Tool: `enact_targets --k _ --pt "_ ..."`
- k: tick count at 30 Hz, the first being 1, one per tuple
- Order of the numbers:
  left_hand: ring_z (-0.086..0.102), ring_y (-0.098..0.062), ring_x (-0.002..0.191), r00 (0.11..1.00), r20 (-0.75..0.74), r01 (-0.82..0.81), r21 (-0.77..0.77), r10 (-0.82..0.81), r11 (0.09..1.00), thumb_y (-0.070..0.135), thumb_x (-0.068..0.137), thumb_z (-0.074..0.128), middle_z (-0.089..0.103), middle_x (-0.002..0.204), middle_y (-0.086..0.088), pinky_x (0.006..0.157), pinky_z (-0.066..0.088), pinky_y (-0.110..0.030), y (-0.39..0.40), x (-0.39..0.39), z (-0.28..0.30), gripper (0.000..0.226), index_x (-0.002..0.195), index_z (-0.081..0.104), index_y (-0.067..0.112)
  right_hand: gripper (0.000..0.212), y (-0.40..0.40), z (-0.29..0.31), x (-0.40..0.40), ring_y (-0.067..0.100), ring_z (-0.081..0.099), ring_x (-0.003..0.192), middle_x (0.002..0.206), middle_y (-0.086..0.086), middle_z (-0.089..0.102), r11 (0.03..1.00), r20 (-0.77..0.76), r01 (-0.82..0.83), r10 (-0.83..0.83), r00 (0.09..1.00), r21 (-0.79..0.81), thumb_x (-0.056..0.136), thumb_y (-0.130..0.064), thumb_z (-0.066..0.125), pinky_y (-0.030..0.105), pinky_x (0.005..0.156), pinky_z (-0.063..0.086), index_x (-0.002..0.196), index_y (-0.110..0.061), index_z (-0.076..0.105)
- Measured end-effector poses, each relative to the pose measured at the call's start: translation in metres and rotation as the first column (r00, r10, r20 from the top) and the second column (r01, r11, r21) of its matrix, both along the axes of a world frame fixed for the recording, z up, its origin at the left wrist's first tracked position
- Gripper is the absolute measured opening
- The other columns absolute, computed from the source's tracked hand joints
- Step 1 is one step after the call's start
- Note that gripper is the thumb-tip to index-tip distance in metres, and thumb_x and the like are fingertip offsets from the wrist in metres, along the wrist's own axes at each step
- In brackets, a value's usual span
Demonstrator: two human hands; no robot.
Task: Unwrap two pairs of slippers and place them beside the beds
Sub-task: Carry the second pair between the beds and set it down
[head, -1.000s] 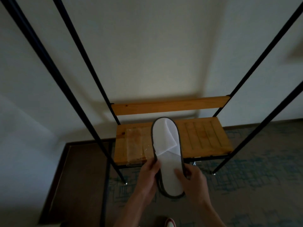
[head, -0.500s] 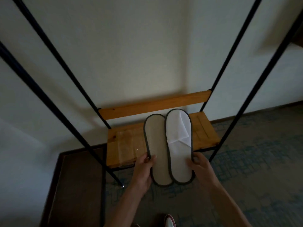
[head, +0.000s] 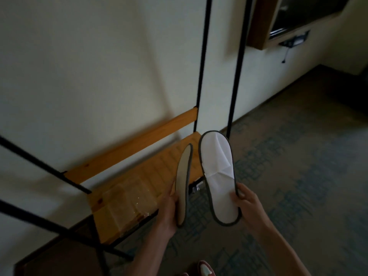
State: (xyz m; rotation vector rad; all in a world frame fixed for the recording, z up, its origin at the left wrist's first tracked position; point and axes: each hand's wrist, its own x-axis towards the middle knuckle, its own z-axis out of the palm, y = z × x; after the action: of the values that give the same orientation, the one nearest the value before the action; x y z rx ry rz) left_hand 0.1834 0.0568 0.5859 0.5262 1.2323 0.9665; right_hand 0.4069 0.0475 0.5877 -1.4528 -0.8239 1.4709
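While left hand (head: 168, 211) grips sole-up slipper (head: 183, 182), right hand (head: 248, 204) grips white slipper (head: 218, 176); narrow gap between.

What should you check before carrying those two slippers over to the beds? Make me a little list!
1. Left hand has a firm grip on the sole-side slipper: ok, fingers curl round its edge.
2. Right hand holds the white slipper: ok, pinched near the heel.
3. Slippers are out of their wrapper: ok, both look bare; clear plastic lies on the wooden shelf.
4. Slippers are apart, not stuck together: ok, a gap shows between them.
5. Second pair is unwrapped: cannot tell.
6. Way to the beds is free: cannot tell, no bed is in view.
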Motion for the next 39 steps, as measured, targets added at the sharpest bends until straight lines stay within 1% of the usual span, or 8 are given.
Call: enact_targets --k 2,5,10,13,17,19,23,39 --pt "0.058 -0.005 0.049 0.996 0.071 0.052 -0.022 -0.05 0.998 0.039 0.095 0.049 0.061 0.061 0.004 0.047 0.048 -0.016 0.0 0.007 -0.001 0.02 0.104 0.062 0.028 0.027 -0.013 -0.001 -0.003 0.033 0.071 0.091 0.102 0.01 0.074 0.998 0.023 0.055 -0.054 0.998 -0.005 0.097 -0.002 0.05 0.054 0.078 0.057 0.111 -0.018 0.065" --pt "0.047 -0.004 0.048 0.987 0.117 0.122 -0.087 -0.112 0.989 0.056 0.092 0.044 0.051 0.06 0.006 0.049 0.038 -0.015 -0.003 0.014 -0.003 0.043 0.081 0.058 0.017 0.023 -0.034 0.003 -0.009 0.029 0.071 0.087 0.101 0.011 0.073 0.99 0.062 0.139 -0.14 0.988 0.02 0.097 -0.003 0.05 0.044 0.07 0.059 0.112 -0.013 0.064" --pt "0.037 -0.013 0.056 0.867 0.351 0.416 -0.115 -0.354 0.902 0.064 0.063 0.075 0.041 0.068 -0.001 0.053 0.026 -0.026 -0.007 0.033 0.0 0.074 0.121 0.054 0.023 0.022 -0.068 0.001 -0.011 0.032 0.069 0.091 0.103 0.013 0.071 0.96 0.107 0.28 -0.281 0.954 0.023 0.095 -0.004 0.052 0.05 0.075 0.058 0.11 -0.015 0.064" --pt "0.06 -0.029 0.09 0.726 0.49 0.607 -0.128 -0.483 0.784 0.035 0.055 0.081 0.062 0.1 -0.015 0.082 0.045 -0.041 -0.02 0.049 0.003 0.079 0.125 0.054 0.01 0.022 -0.087 0.001 -0.005 0.032 0.067 0.095 0.105 0.013 0.07 0.941 0.121 0.339 -0.339 0.933 0.023 0.094 -0.005 0.054 0.055 0.08 0.057 0.109 -0.019 0.064" --pt "0.051 -0.037 0.124 0.542 0.649 0.713 -0.019 -0.533 0.701 0.02 0.081 0.039 0.052 0.138 -0.021 0.116 0.023 -0.049 -0.036 0.068 0.012 0.061 0.139 0.045 0.002 0.022 -0.114 0.006 0.017 0.03 0.067 0.1 0.109 0.009 0.07 0.899 0.102 0.437 -0.437 0.894 0.015 0.094 -0.011 0.057 0.056 0.084 0.056 0.114 -0.017 0.063" --pt "0.047 -0.04 0.129 0.593 0.56 0.707 -0.016 -0.579 0.707 0.014 0.084 0.036 0.052 0.14 -0.023 0.117 0.026 -0.054 -0.04 0.087 0.014 0.056 0.137 0.048 0.0 0.022 -0.13 0.009 0.035 0.029 0.067 0.1 0.11 0.008 0.07 0.867 0.086 0.498 -0.498 0.863 0.017 0.094 -0.013 0.058 0.054 0.084 0.057 0.115 -0.017 0.063" --pt "0.069 -0.032 0.099 0.707 0.177 0.69 0.044 -0.685 0.723 0.004 0.092 0.047 0.073 0.109 -0.018 0.082 0.057 -0.044 -0.039 0.129 0.014 0.034 0.124 0.058 -0.001 0.021 -0.165 0.013 0.079 0.03 0.067 0.099 0.107 0.009 0.07 0.789 0.07 0.614 -0.614 0.786 0.021 0.095 -0.012 0.056 0.051 0.081 0.058 0.114 -0.014 0.062" --pt "0.069 -0.032 0.099 0.57 -0.126 0.816 0.203 -0.812 0.542 0.005 0.093 0.055 0.071 0.113 -0.011 0.074 0.06 -0.041 -0.097 0.354 0.007 0.033 0.127 0.056 0.006 0.015 -0.3 0.018 0.257 0.028 0.066 0.098 0.107 0.01 0.069 0.505 0.071 0.863 -0.861 0.503 0.013 0.095 -0.011 0.055 0.047 0.083 0.057 0.109 -0.012 0.061"
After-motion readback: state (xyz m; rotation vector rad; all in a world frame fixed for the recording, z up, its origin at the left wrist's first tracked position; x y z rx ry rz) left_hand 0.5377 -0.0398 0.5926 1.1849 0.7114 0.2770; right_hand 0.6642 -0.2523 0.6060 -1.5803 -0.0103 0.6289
